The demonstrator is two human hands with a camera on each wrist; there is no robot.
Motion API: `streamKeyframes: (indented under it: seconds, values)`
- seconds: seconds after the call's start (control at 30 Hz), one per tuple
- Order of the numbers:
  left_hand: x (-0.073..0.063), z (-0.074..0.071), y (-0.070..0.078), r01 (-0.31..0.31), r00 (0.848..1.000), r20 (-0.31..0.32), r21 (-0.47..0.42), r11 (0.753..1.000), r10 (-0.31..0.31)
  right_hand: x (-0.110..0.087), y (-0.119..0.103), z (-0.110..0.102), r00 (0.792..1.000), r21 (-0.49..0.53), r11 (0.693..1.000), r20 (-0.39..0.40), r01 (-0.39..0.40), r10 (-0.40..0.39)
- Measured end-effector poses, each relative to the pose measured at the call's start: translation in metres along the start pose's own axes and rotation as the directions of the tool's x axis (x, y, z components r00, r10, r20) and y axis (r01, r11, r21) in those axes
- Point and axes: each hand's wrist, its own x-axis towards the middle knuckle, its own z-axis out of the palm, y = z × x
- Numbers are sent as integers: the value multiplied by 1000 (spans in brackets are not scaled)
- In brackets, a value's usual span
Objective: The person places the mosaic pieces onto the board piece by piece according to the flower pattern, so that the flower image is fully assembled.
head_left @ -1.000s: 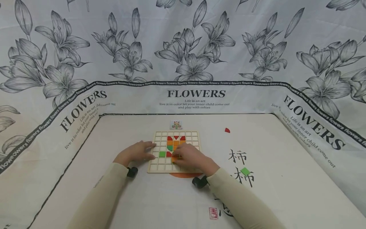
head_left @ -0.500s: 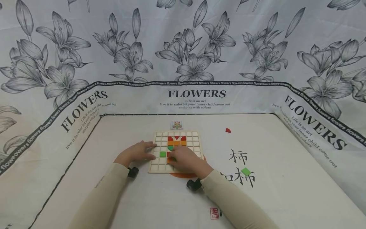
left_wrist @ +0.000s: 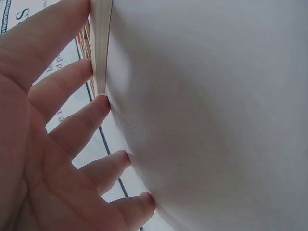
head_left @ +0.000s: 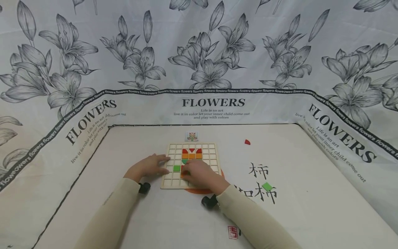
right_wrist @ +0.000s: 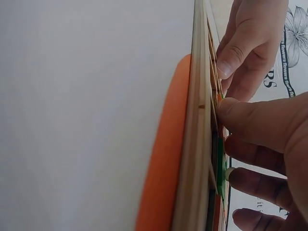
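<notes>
A wooden grid board [head_left: 168, 181] lies on the table with coloured tiles in its cells: red pieces and orange squares [head_left: 192, 156] at the upper middle, a green rounded piece [head_left: 185, 161] below them, and a green square [head_left: 176, 168] at left. My left hand [head_left: 147, 167] rests against the board's left edge, fingers spread; the left wrist view shows fingertips at its side. My right hand [head_left: 200, 173] is over the lower middle cells, thumb and fingertips on an orange tile [head_left: 182, 175]. In the right wrist view the thumb touches that tile [right_wrist: 220, 98]; other tiles under the hand are partly hidden.
A small pattern card [head_left: 191, 136] lies behind the board. To the right on the cloth are a loose red quarter-round tile [head_left: 247, 142] and a loose green square tile [head_left: 267, 186]. Printed characters and an orange printed shape [head_left: 199, 191] mark the cloth.
My right hand has moved slightly left across the board, and the orange tile under its fingertips has shifted left with it. My left hand has stayed at the board's edge.
</notes>
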Motion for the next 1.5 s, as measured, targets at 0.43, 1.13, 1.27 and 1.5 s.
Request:
streamKeyframes:
  seconds: [0.43, 1.13, 1.27, 1.5]
  values:
    - [1, 2, -2, -9, 1000, -15, -14, 1000, 9, -3, 1, -8, 999, -13, 999, 21, 45, -45]
    - [3, 4, -3, 13, 1000, -15, -46, 999, -14, -8, 114, -51, 984, 16, 984, -27, -178, 179]
    - [3, 5, -3, 15, 1000, -23, -46, 999, -16, -10, 135, -56, 972, 25, 973, -58, -228, 229]
    - [4, 7, -3, 13, 999, -34, -51, 999, -15, -13, 170, -55, 921, 1, 925, -91, -380, 379]
